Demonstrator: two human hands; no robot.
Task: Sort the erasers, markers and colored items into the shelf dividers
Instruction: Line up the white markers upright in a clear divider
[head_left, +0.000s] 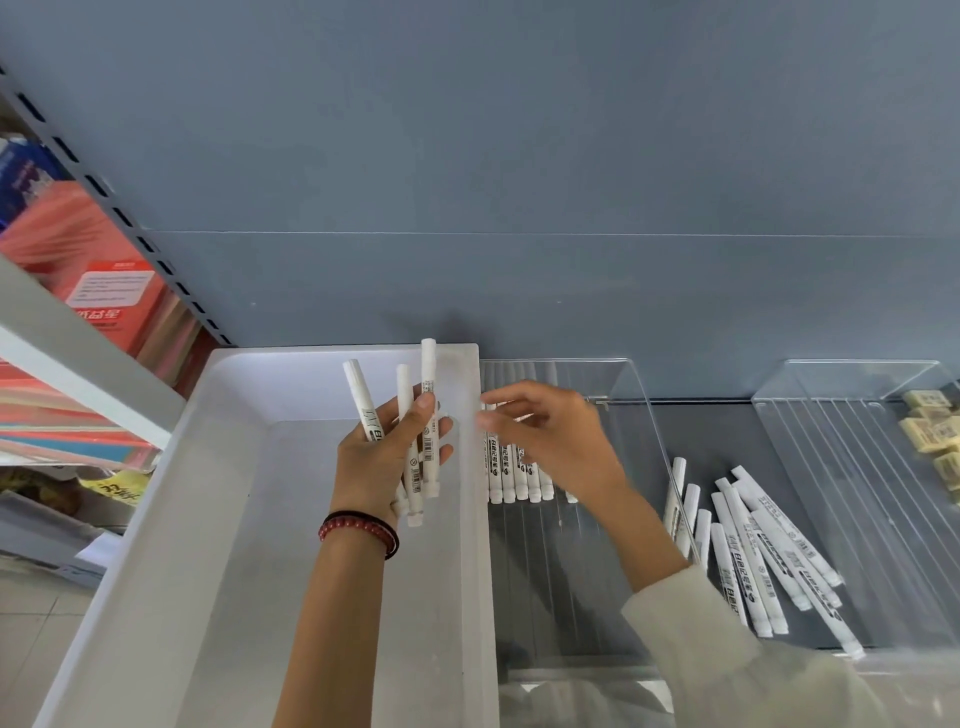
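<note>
Figure, as I see it from the head view: above the white bin, the left hand grasps a bunch of white markers held upright, thumb across them. Just right of the bin, the right hand hovers released, fingers loosely spread, over a marker row lying in a clear divider. Farther right of the bin, loose markers lie heaped on the shelf. Farthest right, erasers sit in a second divider.
</note>
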